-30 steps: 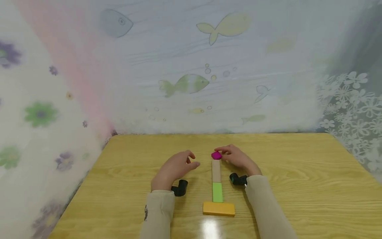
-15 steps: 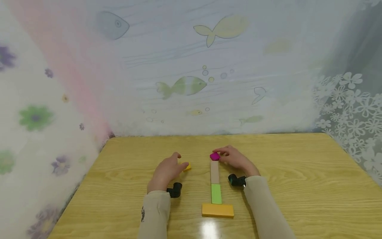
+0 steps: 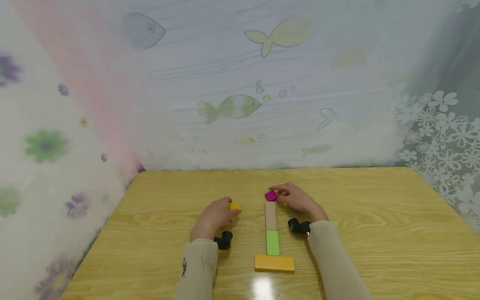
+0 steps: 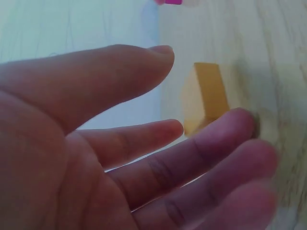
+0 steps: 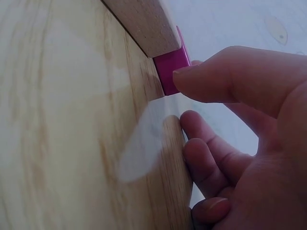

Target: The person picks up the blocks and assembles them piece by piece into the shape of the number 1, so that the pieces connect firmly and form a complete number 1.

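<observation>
A small yellow block stands at the fingertips of my left hand, left of a row of blocks. In the left wrist view the thumb is well apart from this yellow block, and the loosely bent fingers reach its lower edge. At the row's far end my right hand pinches a magenta block between thumb and forefinger. The right wrist view shows the thumb on the magenta block, which lies against the end of a plain wood block; the forefinger is mostly hidden behind it.
Toward me from the magenta block, the row continues with the plain wood block, a green block and a crosswise orange block. A patterned wall borders the wooden table at the back.
My left hand shifted left from near the row, then slightly back right. The yellow block, mostly hidden by that hand before, now shows at its fingertips. My right hand stays at the magenta block.
</observation>
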Motion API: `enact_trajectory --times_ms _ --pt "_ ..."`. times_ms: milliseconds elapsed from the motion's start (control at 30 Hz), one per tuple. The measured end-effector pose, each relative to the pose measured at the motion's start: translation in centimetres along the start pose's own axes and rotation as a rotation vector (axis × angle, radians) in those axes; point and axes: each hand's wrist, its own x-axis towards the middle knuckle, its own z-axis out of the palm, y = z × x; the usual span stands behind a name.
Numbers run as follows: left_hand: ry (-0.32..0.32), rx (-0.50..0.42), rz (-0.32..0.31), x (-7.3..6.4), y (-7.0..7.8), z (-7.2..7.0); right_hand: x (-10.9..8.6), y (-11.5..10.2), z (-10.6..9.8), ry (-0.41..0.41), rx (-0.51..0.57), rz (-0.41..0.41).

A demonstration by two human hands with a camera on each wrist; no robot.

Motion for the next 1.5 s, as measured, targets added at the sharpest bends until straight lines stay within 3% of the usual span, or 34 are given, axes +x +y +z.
enact_trajectory --times_ms 400,833,1067,1500 --pt "0.059 0.063 0.014 0.5 -0.2 1.0 -0.1 0.1 0.2 0.010 -0.004 0.009" --pt "0.088 0.124 0.109 1.0 0.3 1.6 -0.5 0.1 0.5 0.021 -0.006 -0.019" --pt "0.119 0.110 0.109 1.6 0.4 2.0 -0.3 -0.1 0.2 0.030 -0.011 0.006" --pt "0.140 0.156 0.114 2.1 0.7 2.6 -0.3 0.2 0.1 0.011 -0.009 -0.031"
